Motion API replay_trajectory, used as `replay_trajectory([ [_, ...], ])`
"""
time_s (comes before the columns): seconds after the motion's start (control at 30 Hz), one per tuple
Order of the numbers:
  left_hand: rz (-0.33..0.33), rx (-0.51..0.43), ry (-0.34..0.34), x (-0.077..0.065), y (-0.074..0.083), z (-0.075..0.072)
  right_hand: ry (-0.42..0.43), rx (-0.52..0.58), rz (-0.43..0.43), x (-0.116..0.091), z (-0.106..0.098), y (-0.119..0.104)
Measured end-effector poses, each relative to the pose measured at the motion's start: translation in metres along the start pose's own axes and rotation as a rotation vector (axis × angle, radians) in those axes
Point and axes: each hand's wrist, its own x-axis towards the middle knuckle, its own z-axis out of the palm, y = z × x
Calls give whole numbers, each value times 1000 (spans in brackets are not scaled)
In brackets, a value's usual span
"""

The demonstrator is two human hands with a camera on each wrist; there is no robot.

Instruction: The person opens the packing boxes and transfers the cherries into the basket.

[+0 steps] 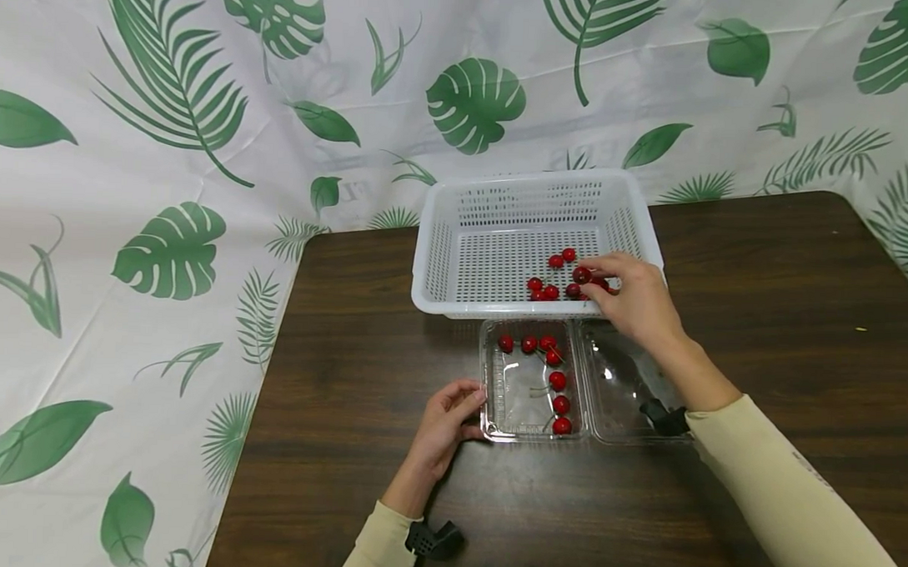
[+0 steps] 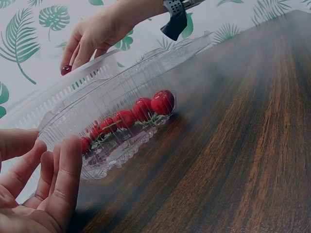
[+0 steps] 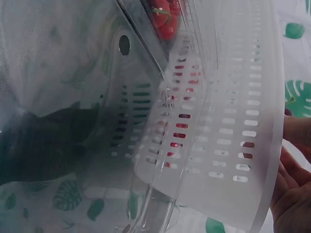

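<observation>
My right hand pinches a dark red cherry between thumb and fingertips, over the near right part of a white perforated plastic basket. Several more cherries lie on the basket floor, some partly behind that hand. In front of the basket stands a clear plastic clamshell box, its lid folded out to the right. Cherries, some with green stems, line the box's back and right side. At the box's left rim my left hand holds the wall, thumb on the edge.
The flat lid lies beside the box, under my right forearm. Everything stands on a dark wood-grain table. A white cloth with green leaf prints hangs behind it and on the left. Both wrists wear black camera mounts.
</observation>
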Motion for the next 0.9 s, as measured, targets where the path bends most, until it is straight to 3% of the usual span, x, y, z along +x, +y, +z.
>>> replay_trajectory([
  [0.43,1,-5,-7,0,0,0,19,-10,10,-3,-1,3],
  [0.73,2,-7,-6,0,0,0,71,47,-43,-9,-1,-11],
  [0.9,2,1,-8,0,0,0,100,117,-142,-18,5,-28],
])
